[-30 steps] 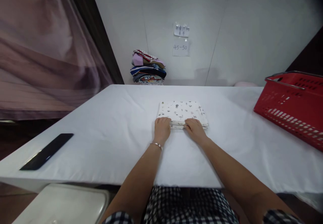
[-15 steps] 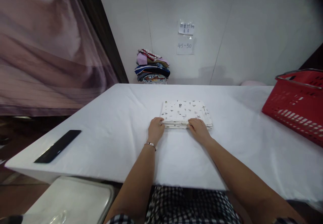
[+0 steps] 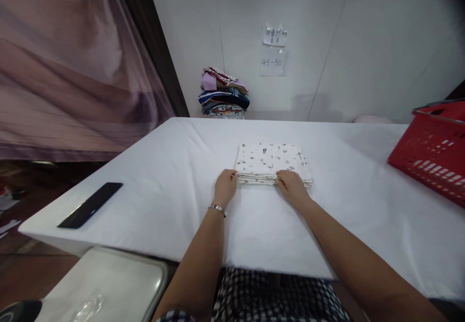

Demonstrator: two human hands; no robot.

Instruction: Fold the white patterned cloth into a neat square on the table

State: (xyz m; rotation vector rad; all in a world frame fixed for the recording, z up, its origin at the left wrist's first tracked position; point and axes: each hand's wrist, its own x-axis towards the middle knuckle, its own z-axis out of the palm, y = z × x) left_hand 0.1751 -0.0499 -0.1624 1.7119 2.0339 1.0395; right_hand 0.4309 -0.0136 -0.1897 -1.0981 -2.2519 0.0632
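A folded white cloth [image 3: 271, 160] with small scattered prints lies flat near the middle of the white-covered table [image 3: 174, 181]. Its layered folds show along the edge nearest me. My left hand [image 3: 225, 186] pinches the near left corner, with a metal bracelet on its wrist. On the same near edge, right of its middle, my right hand [image 3: 291, 186] has its fingers closed on the layers. Both thumbs and fingertips are partly hidden at the cloth.
A red plastic basket [image 3: 432, 152] stands at the table's right. The black flat object [image 3: 90, 205] lies near the left edge. Behind the table is a stack of folded fabrics [image 3: 224, 94] by the wall, where paper notes [image 3: 273, 63] hang. A pale stool [image 3: 109, 283] is below left.
The view has shifted slightly, so most things appear a little farther right. Both hands stay at the cloth's near edge, and its folds look nearly the same.
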